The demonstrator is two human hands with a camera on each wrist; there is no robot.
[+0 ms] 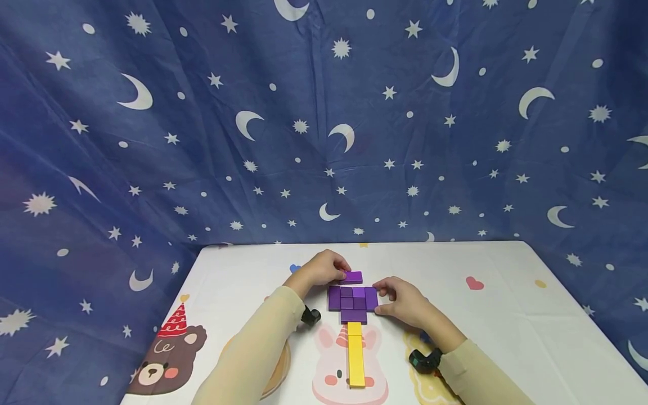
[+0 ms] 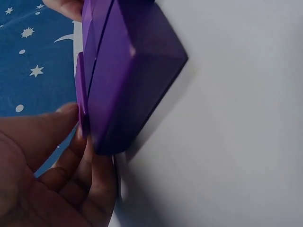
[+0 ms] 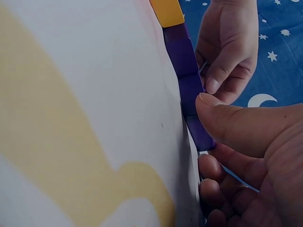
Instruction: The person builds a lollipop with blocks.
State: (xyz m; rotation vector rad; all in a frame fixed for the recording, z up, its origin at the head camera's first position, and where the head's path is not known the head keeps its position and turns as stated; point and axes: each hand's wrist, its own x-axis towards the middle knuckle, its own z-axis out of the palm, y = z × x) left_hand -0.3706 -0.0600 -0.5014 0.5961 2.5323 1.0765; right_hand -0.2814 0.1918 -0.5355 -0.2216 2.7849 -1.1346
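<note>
My left hand (image 1: 324, 269) pinches a flat purple block (image 1: 353, 277) between thumb and fingers, just beyond a cluster of purple blocks (image 1: 346, 304). In the left wrist view, this thin purple block (image 2: 81, 90) shows close beside the larger purple faces (image 2: 118, 75). At the cluster's right side, my right hand (image 1: 405, 304) has thumb and index finger at either end of an upright-lying purple block (image 1: 372, 299). The right wrist view shows the right thumb (image 3: 232, 123) against the purple row, with fingers curled around its end.
Below the cluster, a yellow strip of blocks (image 1: 356, 360) runs toward the near edge over a printed rabbit (image 1: 324, 382). The white tablecloth (image 1: 486, 326) carries other prints, including a bear (image 1: 169, 360). A starry blue curtain (image 1: 283, 140) hangs behind the table.
</note>
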